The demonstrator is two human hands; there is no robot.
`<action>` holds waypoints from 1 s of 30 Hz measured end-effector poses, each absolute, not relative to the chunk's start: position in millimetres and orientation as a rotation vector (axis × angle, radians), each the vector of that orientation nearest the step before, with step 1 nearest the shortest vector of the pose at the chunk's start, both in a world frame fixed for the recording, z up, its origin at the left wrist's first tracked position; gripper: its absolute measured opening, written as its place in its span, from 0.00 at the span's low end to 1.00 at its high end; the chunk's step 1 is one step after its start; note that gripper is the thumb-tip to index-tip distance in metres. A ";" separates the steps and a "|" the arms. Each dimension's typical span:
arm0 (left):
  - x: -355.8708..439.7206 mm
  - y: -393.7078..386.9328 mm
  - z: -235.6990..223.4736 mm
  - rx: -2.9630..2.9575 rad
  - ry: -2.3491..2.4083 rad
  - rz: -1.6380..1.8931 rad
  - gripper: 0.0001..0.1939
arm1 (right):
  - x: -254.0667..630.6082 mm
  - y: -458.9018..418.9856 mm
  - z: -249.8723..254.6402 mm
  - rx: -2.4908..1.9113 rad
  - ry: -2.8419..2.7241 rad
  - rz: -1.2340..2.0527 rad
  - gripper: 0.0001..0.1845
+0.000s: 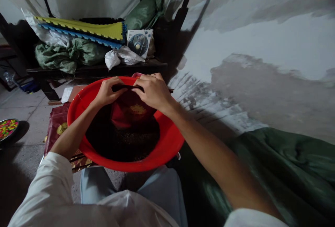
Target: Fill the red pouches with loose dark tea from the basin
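Observation:
A dark red bag [128,113] with a gold emblem stands in a wide red plastic basin [171,143]. Dark, fine loose material [134,141], like small grains, covers the bottom of the basin around the bag. My left hand [110,90] pinches the left end of the bag's dark top edge. Farther right along that same edge, my right hand [153,91] has its thumb and fingers closed on it. The edge looks rolled or folded over, and the bag's inside is hidden from me.
More dark red packaging [56,124] lies left of the basin. On the floor at far left is a bowl [9,129] of brightly coloured pieces. A wooden bench [154,67] behind bears sacks, foam mats [86,28] and a fan [138,44]. Green cloth [288,164] lies right, beside the wall.

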State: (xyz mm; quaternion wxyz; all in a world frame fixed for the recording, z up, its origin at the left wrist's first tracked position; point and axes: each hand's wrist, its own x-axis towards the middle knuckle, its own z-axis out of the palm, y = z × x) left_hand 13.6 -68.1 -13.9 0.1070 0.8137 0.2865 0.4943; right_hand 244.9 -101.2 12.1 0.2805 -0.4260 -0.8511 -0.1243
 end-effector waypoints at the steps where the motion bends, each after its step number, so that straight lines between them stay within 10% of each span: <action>1: 13.1 -67.7 -13.7 2.385 0.854 1.456 0.11 | 247.9 -100.7 11.2 -1.143 -2.279 -0.320 0.10; 21: 20.5 -83.5 -10.6 2.991 1.211 1.220 0.17 | 259.2 -103.7 -7.4 -1.296 -2.205 -0.342 0.22; 30: 22.3 -90.6 -13.2 3.181 1.177 1.291 0.21 | 280.3 -75.0 -14.4 -1.413 -1.941 -0.530 0.46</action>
